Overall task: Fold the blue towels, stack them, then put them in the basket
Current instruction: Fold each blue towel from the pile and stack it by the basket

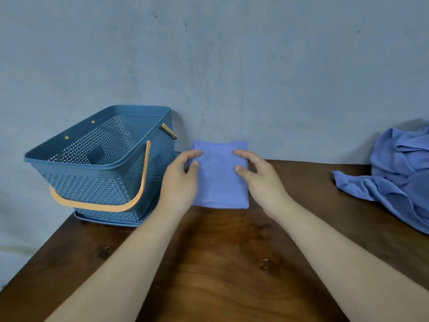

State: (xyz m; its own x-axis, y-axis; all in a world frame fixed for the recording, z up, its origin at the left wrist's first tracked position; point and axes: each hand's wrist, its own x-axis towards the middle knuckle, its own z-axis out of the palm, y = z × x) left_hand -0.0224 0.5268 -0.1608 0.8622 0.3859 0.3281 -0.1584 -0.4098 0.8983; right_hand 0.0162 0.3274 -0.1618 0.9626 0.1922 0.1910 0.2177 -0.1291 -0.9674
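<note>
A folded blue towel [220,180] lies flat on the brown wooden table [220,263], close to the back wall. My left hand [180,180] holds its left edge, fingers on top and thumb at the side. My right hand [260,180] holds the right edge the same way, thumb and fingers curled onto the cloth. A blue perforated plastic basket [69,156] with orange handles stands at the table's left, just left of my left hand; I see nothing inside it. A heap of unfolded blue towels [399,177] lies at the right edge.
A grey wall runs right behind the table. The basket stands on a matching blue tray or lid [104,220] near the left table corner. The table's left edge slants down toward the lower left.
</note>
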